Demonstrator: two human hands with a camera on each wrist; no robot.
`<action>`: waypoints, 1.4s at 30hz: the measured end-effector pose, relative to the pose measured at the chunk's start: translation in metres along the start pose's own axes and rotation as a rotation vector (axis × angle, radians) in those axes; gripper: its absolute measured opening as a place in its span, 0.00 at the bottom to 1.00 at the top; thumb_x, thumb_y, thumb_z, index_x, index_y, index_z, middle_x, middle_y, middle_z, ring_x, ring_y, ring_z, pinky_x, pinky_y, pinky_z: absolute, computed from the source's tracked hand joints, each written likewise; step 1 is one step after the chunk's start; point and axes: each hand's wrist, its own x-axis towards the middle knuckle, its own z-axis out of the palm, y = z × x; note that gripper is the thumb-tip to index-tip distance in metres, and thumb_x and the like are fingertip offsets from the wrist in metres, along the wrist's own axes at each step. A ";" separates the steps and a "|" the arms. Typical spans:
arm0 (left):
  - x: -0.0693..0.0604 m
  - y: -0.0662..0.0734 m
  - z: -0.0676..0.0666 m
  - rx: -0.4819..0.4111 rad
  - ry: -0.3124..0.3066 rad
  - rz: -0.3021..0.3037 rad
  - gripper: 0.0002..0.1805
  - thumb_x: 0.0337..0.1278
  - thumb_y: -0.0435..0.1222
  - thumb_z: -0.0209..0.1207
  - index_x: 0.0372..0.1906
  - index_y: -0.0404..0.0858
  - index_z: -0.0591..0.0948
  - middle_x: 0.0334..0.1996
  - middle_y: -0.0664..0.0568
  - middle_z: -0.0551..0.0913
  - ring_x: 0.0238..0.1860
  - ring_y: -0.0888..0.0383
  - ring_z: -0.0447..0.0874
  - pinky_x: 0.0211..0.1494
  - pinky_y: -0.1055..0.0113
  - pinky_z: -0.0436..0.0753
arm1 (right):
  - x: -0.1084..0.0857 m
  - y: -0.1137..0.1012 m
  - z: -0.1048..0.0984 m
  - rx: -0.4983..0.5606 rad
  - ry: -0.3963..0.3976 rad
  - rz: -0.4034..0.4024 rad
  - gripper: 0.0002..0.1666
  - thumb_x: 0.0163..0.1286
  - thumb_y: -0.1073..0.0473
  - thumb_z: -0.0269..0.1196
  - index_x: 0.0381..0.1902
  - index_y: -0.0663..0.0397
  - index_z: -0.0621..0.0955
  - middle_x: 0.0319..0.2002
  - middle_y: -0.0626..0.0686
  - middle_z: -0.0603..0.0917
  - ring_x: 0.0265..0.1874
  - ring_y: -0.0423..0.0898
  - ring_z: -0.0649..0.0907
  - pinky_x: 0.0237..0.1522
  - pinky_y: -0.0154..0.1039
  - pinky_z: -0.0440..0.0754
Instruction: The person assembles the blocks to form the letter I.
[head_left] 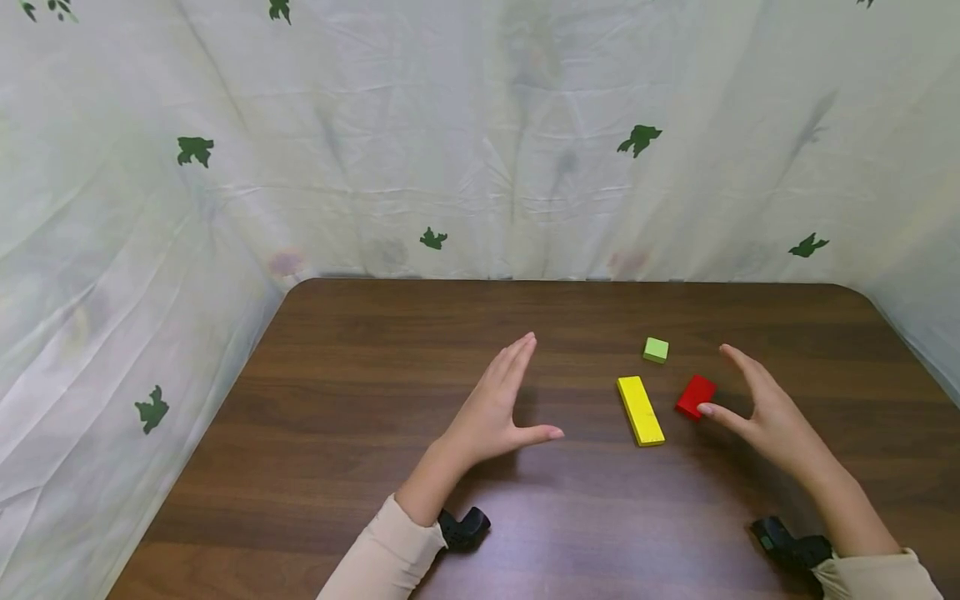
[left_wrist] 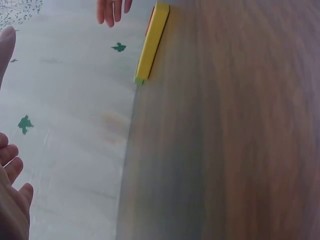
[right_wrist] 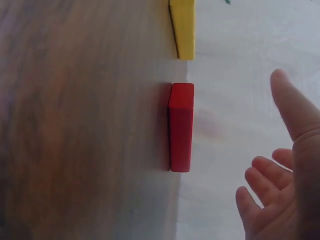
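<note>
Three toy blocks lie on the right half of the table: a long yellow block, a shorter red block and a small light green block. My left hand hovers left of the yellow block, fingers straight and thumb spread, holding nothing. Above the table beside the red block is my right hand, thumb and fingers apart; its thumb tip overlaps the block's corner in the head view. In the right wrist view the red block stands apart from the thumb. The left wrist view shows the green block mostly behind the yellow block.
The brown wooden table has rounded far corners. Behind it and at both sides hangs a white curtain with green leaf shapes. Each wrist wears a black camera, the left wrist camera close to the tabletop.
</note>
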 end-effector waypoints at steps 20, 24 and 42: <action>0.014 0.017 0.037 -0.071 -0.116 -0.038 0.58 0.40 0.60 0.62 0.70 0.39 0.43 0.69 0.53 0.46 0.67 0.59 0.43 0.65 0.62 0.53 | 0.002 0.017 0.015 0.033 -0.003 0.036 0.49 0.49 0.53 0.70 0.62 0.69 0.59 0.56 0.69 0.64 0.51 0.67 0.67 0.46 0.63 0.66; 0.019 0.020 0.044 -0.080 -0.142 -0.055 0.58 0.40 0.60 0.61 0.70 0.39 0.44 0.69 0.53 0.46 0.67 0.59 0.43 0.65 0.63 0.54 | 0.002 0.020 0.018 0.035 -0.022 0.049 0.49 0.49 0.52 0.70 0.62 0.70 0.60 0.56 0.69 0.64 0.52 0.66 0.67 0.46 0.62 0.66; 0.034 0.026 0.076 -0.087 -0.203 -0.104 0.57 0.39 0.60 0.62 0.69 0.35 0.50 0.68 0.50 0.52 0.67 0.59 0.47 0.65 0.66 0.54 | 0.000 0.026 0.022 0.017 -0.058 0.078 0.46 0.51 0.50 0.69 0.60 0.69 0.62 0.54 0.69 0.65 0.49 0.67 0.69 0.46 0.61 0.68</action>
